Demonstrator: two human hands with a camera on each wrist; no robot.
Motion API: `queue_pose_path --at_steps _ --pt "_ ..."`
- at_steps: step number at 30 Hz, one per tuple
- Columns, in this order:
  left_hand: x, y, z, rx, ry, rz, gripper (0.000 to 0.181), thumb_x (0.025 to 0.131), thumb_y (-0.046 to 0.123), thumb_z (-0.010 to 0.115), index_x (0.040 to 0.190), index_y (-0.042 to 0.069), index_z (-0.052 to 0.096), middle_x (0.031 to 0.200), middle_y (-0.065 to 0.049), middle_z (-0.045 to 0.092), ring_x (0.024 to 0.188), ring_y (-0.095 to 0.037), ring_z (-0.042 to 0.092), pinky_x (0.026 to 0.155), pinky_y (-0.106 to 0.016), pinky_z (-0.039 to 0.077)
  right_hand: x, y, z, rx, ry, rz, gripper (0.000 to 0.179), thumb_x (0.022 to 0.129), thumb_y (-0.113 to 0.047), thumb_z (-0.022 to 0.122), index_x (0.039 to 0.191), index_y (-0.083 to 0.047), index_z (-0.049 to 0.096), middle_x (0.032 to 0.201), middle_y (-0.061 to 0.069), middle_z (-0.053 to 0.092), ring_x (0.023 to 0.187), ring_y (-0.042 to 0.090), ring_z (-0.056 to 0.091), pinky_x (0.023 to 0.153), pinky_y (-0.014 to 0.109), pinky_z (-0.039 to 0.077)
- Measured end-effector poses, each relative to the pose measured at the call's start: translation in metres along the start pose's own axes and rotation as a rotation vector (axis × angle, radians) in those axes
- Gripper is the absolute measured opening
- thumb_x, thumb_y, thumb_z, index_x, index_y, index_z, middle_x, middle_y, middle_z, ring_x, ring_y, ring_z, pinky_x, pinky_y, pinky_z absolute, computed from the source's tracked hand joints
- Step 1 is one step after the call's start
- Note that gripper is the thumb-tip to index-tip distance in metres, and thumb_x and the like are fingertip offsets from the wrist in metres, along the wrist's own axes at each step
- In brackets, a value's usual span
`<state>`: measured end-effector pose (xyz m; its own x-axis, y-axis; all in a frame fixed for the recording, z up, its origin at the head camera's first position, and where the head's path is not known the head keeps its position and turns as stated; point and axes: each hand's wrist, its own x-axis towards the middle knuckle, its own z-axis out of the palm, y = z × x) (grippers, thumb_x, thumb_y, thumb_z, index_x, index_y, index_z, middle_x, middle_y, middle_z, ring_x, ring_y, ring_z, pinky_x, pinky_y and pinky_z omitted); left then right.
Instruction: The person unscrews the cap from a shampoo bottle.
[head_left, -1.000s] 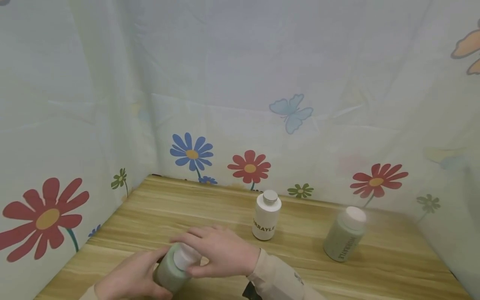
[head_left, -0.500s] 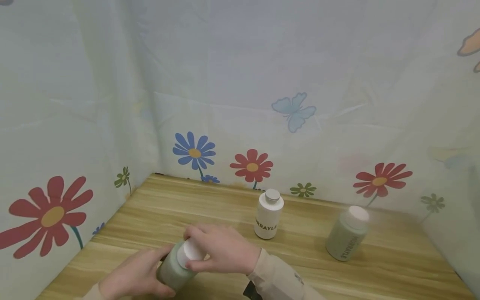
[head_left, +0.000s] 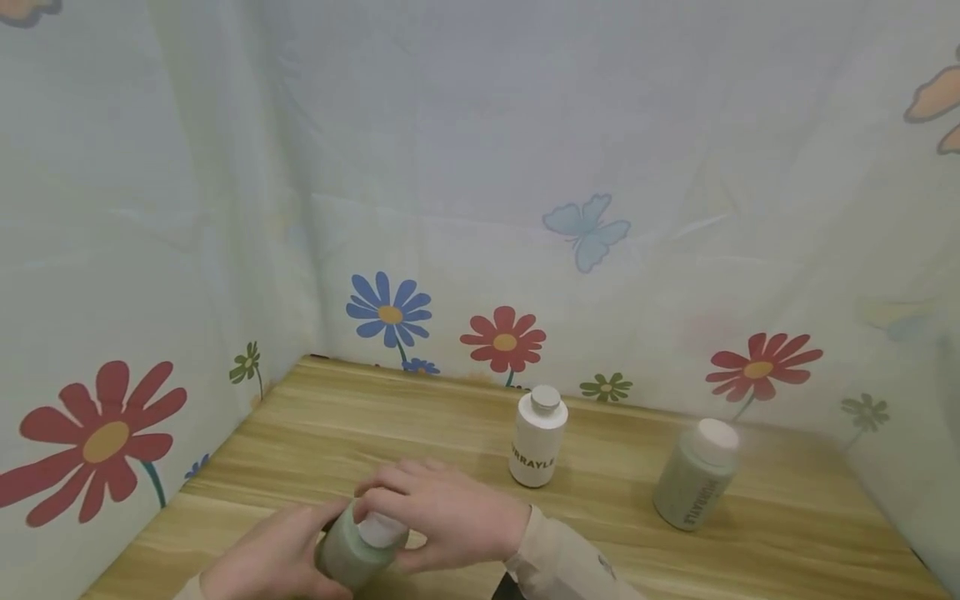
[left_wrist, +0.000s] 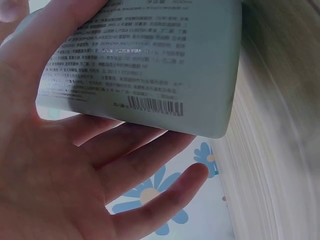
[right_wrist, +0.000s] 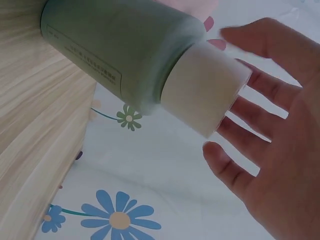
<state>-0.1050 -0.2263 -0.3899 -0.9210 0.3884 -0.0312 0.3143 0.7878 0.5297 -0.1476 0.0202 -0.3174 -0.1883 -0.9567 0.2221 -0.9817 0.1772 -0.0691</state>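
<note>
My left hand [head_left: 270, 554] grips a pale green bottle [head_left: 348, 552] at the lower left of the head view. In the left wrist view, the thumb lies over the bottle's printed, barcoded side [left_wrist: 145, 65] and several fingers pass behind it. The bottle leans to the right, with its white cap [right_wrist: 205, 87] on. At that cap is my right hand [head_left: 450, 517]; its fingers extend beside and behind the cap, and the thumb stands apart from it in the right wrist view. Whether all the fingers touch the cap cannot be told.
A white bottle [head_left: 537, 442] with a silver-coloured cap stands beyond my right hand. Farther right stands another pale green bottle [head_left: 693, 483] with a whitish cap. A flower-printed curtain [head_left: 465, 167] bounds the wooden table [head_left: 360, 408] at the back and sides.
The right thumb has come off the cap, and the right hand has turned over it. My left hand still holds the bottle. The two standing bottles have stayed put; the view has shifted slightly.
</note>
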Motion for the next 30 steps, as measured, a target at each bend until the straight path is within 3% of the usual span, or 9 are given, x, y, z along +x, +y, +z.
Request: queue_pose_path --at_steps 3,7,12,15,19,25,30 --pt "-0.0009 -0.0024 0.0003 -0.032 -0.032 -0.025 0.073 0.063 0.053 0.084 0.122 0.02 0.058 0.106 0.011 0.067 0.084 0.004 0.056 0.068 -0.021 0.047 -0.0012 -0.0026 0.0021 -0.007 0.021 0.044 0.049 0.092 -0.041 0.064 0.134 -0.021 0.049 0.141 -0.004 0.051 0.13 0.01 0.047 0.108 0.029 0.039" --pt "0.0002 -0.0028 0.0003 -0.078 -0.065 -0.059 0.07 0.064 0.052 0.084 0.121 0.02 0.058 0.105 0.011 0.067 0.083 0.002 0.058 0.069 -0.024 0.049 -0.0006 -0.0026 0.004 -0.016 0.059 0.186 0.054 0.093 -0.053 0.055 0.138 -0.024 0.047 0.137 -0.007 0.054 0.126 0.008 0.05 0.101 0.032 0.045" --pt "0.0025 -0.0002 0.0002 -0.076 -0.046 -0.038 0.072 0.063 0.052 0.084 0.121 0.02 0.059 0.106 0.01 0.067 0.084 0.001 0.058 0.07 -0.024 0.05 -0.0014 -0.0001 0.0055 -0.074 0.073 0.29 0.046 0.091 -0.057 0.056 0.124 -0.026 0.057 0.116 -0.012 0.064 0.101 0.002 0.059 0.083 0.023 0.048" --pt "0.0028 0.0011 0.0004 -0.049 -0.017 -0.007 0.071 0.062 0.051 0.085 0.121 0.02 0.059 0.104 0.011 0.067 0.083 0.003 0.057 0.068 -0.022 0.049 -0.0015 0.0005 0.0045 -0.086 0.078 0.28 0.039 0.09 -0.055 0.058 0.117 -0.026 0.059 0.105 -0.013 0.066 0.083 -0.003 0.058 0.07 0.013 0.042" --pt "0.0031 0.0023 0.0001 -0.033 0.004 0.014 0.069 0.061 0.049 0.086 0.119 0.023 0.059 0.102 0.013 0.066 0.081 0.004 0.056 0.066 -0.021 0.047 -0.0017 0.0009 0.0018 -0.107 0.071 0.232 0.037 0.089 -0.048 0.063 0.119 -0.026 0.06 0.103 -0.013 0.065 0.078 -0.004 0.056 0.063 0.008 0.037" --pt "0.0027 0.002 -0.001 -0.052 -0.014 0.004 0.07 0.062 0.049 0.085 0.121 0.024 0.058 0.106 0.012 0.066 0.083 0.003 0.056 0.067 -0.021 0.047 -0.0039 0.002 0.0 -0.135 0.07 0.098 0.042 0.084 -0.033 0.072 0.124 -0.025 0.058 0.115 -0.011 0.063 0.1 0.0 0.06 0.082 0.013 0.047" --pt "0.0032 0.001 -0.001 -0.05 -0.021 -0.002 0.072 0.061 0.049 0.086 0.123 0.022 0.058 0.103 0.013 0.066 0.082 0.003 0.056 0.067 -0.021 0.047 -0.006 0.0034 -0.0002 -0.113 0.038 0.039 0.045 0.084 -0.021 0.072 0.126 -0.024 0.056 0.126 -0.008 0.059 0.115 0.008 0.057 0.096 0.023 0.047"
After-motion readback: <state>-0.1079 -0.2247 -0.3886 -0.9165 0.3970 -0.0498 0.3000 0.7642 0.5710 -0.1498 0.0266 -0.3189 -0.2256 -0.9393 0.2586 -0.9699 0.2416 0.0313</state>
